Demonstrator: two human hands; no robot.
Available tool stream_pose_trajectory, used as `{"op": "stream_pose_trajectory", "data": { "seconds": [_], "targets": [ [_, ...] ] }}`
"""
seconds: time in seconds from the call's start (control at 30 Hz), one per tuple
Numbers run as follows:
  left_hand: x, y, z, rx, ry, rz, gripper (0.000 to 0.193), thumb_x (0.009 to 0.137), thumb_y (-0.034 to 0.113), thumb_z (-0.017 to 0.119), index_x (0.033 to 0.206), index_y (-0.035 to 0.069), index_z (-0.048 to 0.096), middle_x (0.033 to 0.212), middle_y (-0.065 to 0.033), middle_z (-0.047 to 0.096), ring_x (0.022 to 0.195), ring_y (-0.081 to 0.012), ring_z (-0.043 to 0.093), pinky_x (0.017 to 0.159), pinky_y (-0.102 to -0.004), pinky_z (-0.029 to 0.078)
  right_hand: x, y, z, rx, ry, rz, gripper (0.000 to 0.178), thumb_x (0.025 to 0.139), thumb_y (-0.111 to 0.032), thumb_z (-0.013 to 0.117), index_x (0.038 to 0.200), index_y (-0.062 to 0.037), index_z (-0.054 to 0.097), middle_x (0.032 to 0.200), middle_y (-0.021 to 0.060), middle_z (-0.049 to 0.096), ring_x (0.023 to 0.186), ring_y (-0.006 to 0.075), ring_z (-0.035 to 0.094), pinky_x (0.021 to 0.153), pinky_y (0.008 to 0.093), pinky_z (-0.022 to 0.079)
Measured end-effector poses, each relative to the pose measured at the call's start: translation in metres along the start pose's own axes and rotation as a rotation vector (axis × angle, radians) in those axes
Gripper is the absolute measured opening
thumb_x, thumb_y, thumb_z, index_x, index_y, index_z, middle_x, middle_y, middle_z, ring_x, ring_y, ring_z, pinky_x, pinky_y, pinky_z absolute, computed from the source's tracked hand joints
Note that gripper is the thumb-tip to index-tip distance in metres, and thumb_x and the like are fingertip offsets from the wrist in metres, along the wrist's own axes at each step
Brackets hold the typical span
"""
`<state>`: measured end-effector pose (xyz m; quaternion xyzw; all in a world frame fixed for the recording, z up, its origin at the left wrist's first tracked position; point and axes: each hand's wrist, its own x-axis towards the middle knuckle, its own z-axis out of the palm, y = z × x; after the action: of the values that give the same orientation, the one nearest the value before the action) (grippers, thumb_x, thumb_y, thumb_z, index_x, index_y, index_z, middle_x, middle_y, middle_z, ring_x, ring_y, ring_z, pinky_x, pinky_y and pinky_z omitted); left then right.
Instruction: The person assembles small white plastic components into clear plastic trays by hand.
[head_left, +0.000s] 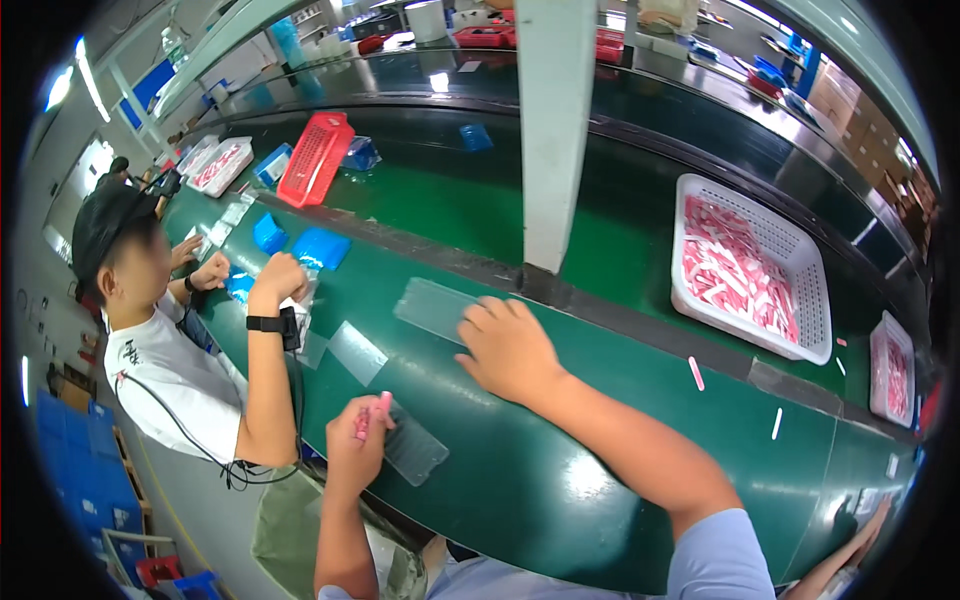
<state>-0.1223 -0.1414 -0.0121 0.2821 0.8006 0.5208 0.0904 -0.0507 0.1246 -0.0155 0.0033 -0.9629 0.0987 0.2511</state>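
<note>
My left hand (357, 445) is closed around a few small pink strips (385, 403), their ends poking out past the thumb; their exact kind I cannot make out. Right beside it a clear plastic tray with ridges (416, 452) lies on the green table. My right hand (510, 350) is palm down with fingers stretched out, at the right end of another clear plastic tray (430, 304) and partly covering it. Between the hands and the co-worker lies a flat clear sheet or tray (357, 353).
A white basket (826, 300) of pink and white strips stands at right, beyond a grey post (556, 130). Single strips (696, 374) lie nearer. On the left, a co-worker (175, 370) works beside blue packets (320, 248) and a red basket (342, 135).
</note>
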Motion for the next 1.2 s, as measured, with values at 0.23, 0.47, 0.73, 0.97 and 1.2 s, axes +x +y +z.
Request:
{"op": "stream_pose_trajectory", "data": {
  "seconds": [0.23, 0.47, 0.73, 0.97, 1.2],
  "targets": [
    [-0.040, 0.041, 0.043, -0.329, -0.344, -0.309, 0.019, 0.104, 0.014, 0.058, 0.113, -0.001, 0.064, 0.081, -0.0023, 0.069, 0.055, -0.0034, 0.052, 0.050, -0.0208, 0.042, -0.086, 0.008, -0.077, -0.021, -0.103, 0.071, 0.025, 0.077, -0.023, 0.080, 0.089, -0.0072, 0.065, 0.112, 0.0122, 0.061, 0.117, 0.0307, 0.055, 0.097, 0.0441, 0.044],
    [-0.088, 0.079, 0.098, -0.442, -0.803, -0.367, 0.019, 0.103, 0.013, 0.058, 0.116, 0.001, 0.064, 0.087, -0.0041, 0.070, 0.055, -0.0040, 0.052, 0.052, -0.0206, 0.043, -0.193, 0.008, -0.162, 0.096, -0.216, 0.329, 0.020, 0.073, -0.014, 0.077, 0.080, -0.0025, 0.063, 0.133, 0.0177, 0.060, 0.120, 0.0370, 0.059, 0.095, 0.0461, 0.050],
    [-0.097, 0.093, 0.121, -0.486, -0.801, -0.487, 0.013, 0.104, 0.009, 0.053, 0.109, -0.002, 0.059, 0.082, -0.0061, 0.067, 0.051, -0.0054, 0.052, 0.047, -0.0224, 0.041, -0.325, -0.052, -0.223, 0.153, -0.198, 0.533, 0.019, 0.068, -0.011, 0.073, 0.081, -0.0060, 0.060, 0.126, 0.0159, 0.063, 0.112, 0.0367, 0.064, 0.087, 0.0454, 0.052],
    [-0.095, 0.111, 0.143, -0.530, -0.673, -0.510, 0.018, 0.106, 0.016, 0.053, 0.107, -0.001, 0.055, 0.078, -0.0045, 0.062, 0.046, -0.0067, 0.047, 0.043, -0.0237, 0.037, -0.337, -0.085, -0.209, 0.184, -0.043, 0.642, 0.021, 0.068, -0.012, 0.071, 0.085, -0.0088, 0.059, 0.125, 0.0152, 0.063, 0.112, 0.0357, 0.063, 0.088, 0.0443, 0.050],
    [-0.039, 0.119, 0.207, -0.731, -0.885, -0.598, 0.015, 0.104, 0.018, 0.058, 0.111, 0.005, 0.056, 0.087, -0.0039, 0.062, 0.057, -0.0083, 0.049, 0.046, -0.0238, 0.035, -0.322, -0.014, -0.214, 0.102, -0.081, 0.693, 0.047, 0.075, -0.014, 0.073, 0.121, -0.0077, 0.063, 0.139, 0.0169, 0.053, 0.136, 0.0379, 0.048, 0.116, 0.0580, 0.035]
  ]
}}
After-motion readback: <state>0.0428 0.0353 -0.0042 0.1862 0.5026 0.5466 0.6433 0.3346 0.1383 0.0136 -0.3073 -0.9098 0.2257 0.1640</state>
